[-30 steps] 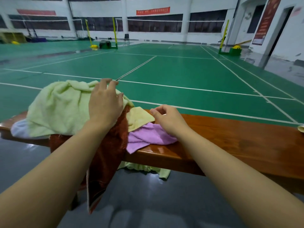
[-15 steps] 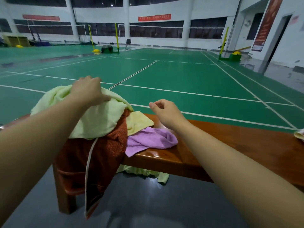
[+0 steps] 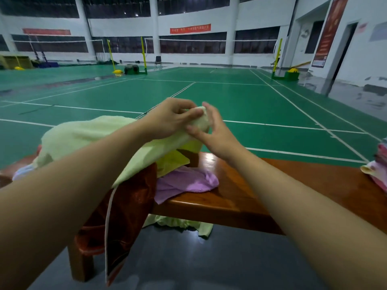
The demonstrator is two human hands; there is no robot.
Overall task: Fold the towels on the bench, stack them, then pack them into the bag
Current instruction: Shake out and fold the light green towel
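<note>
The red banner on the far wall carries lettering, too blurred to read

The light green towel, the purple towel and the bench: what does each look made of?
Light green towel: soft terry-like cloth, judging by its matte, fuzzy nap and limp drape where both hands lift a corner. Purple towel: finer plush fabric, perhaps microfibre, lying in smooth, soft folds. Bench: probably wood with a glossy varnish, given its reddish-brown colour and bright reflections.
</note>
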